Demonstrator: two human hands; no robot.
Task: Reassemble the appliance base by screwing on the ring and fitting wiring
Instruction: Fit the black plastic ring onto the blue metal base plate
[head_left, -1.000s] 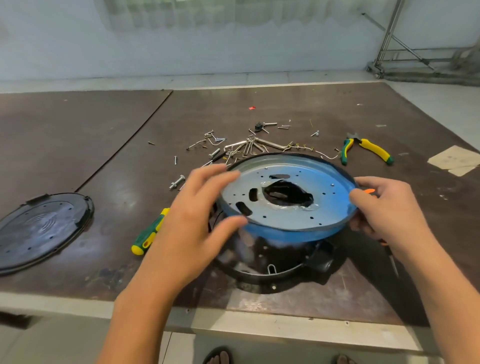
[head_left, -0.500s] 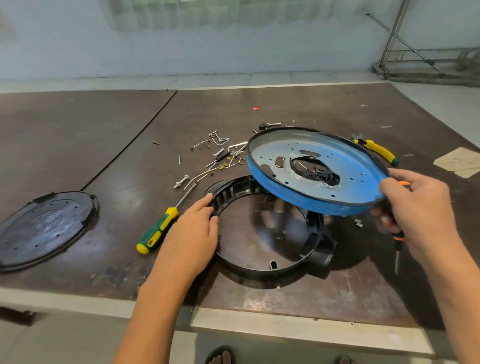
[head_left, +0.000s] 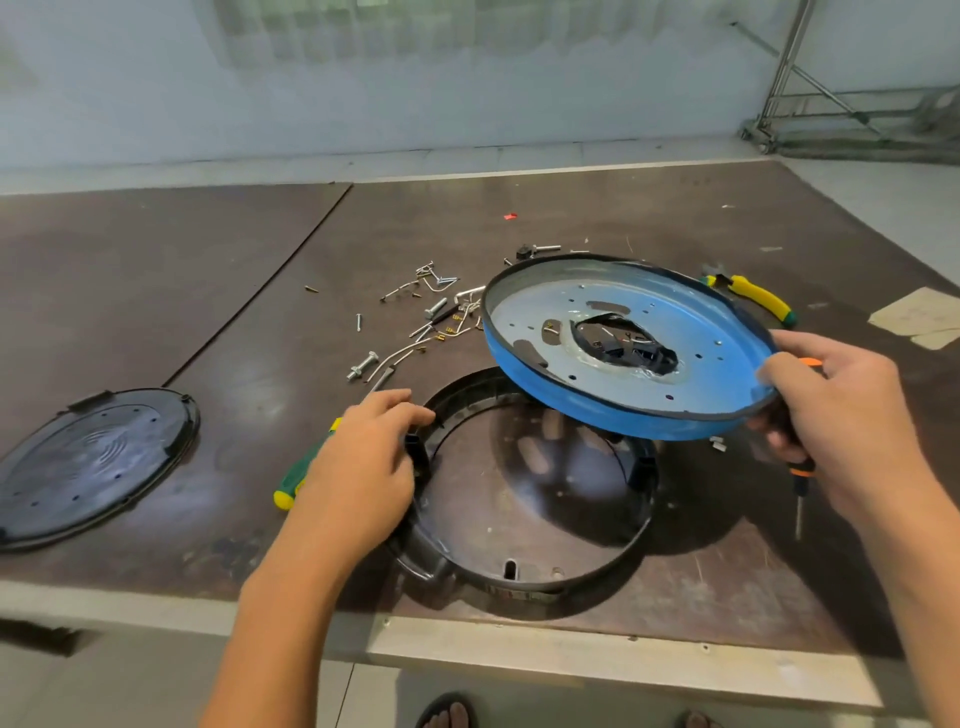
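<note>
The black ring (head_left: 524, 582) lies flat on the brown table (head_left: 208, 291), close to the table's front edge. There is bare table to the left of the ring, out to a round black lid (head_left: 93, 462) that lies well apart from it. Behind the ring is a mess of loose screws (head_left: 436, 306) and bent metal bits. The ring is thin, shiny plastic, round, with little slots in its near wall. The blue pan (head_left: 623, 410) is up in the air over the back right part of the ring, tipped so its inside faces the person. It is smooth metal, blue on the side and pale inside, with small holes and a big jagged hole in the middle where wires (head_left: 623, 345) show. The left hand (head_left: 363, 467) grips the ring's left rim with bent fingers. A green and yellow screwdriver (head_left: 296, 478) lies just left of the ring, partly under that hand. The right hand (head_left: 841, 415) is to the right of the ring, wrapped on the pan's rim and also holding an orange screwdriver (head_left: 802, 470) that points down. The two hands are far apart. Yellow pliers (head_left: 753, 293) lie behind the pan.
</note>
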